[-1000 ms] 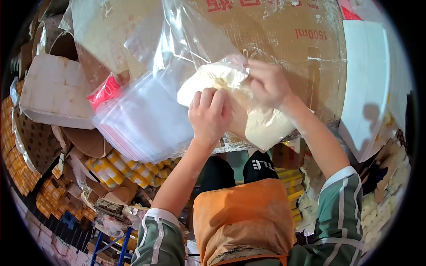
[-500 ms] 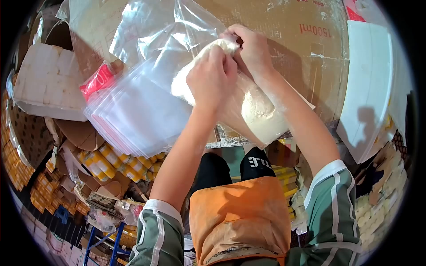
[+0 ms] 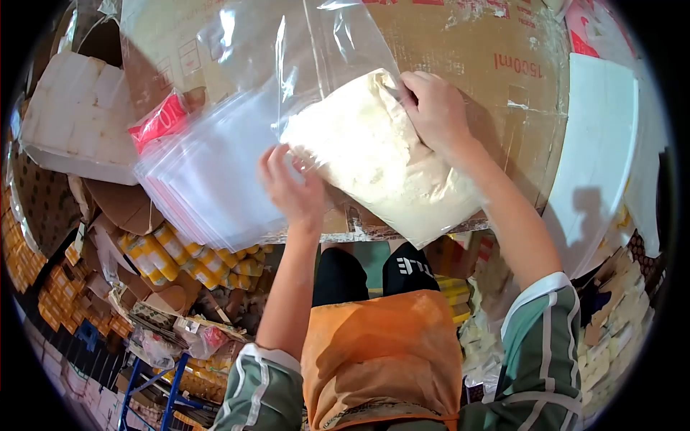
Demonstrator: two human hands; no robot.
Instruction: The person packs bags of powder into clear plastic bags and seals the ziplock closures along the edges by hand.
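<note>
A clear plastic bag of cream-coloured powder [image 3: 381,136] lies tilted on the cardboard, its transparent upper part spread out flat beyond the powder. My right hand [image 3: 440,115] has its fingers closed on the bag's upper right edge. Beside the bag's lower left edge is my left hand [image 3: 296,190], fingers bent and a little apart, with nothing plainly held. A stack of flat clear plastic bags [image 3: 215,172] lies under and to the left of that hand.
A worn cardboard surface [image 3: 474,65] with red print carries the bags. A pink-red packet [image 3: 159,123] sits by the stack. White foam pieces stand left [image 3: 72,118] and right [image 3: 596,144]. Yellow-wrapped packages [image 3: 172,255] and a blue metal frame [image 3: 154,391] are lower left.
My hands have moved apart from the bag's gathered neck. The left came down and left, the right slightly right and down. The bag now lies flatter, its clear top spread upward.
</note>
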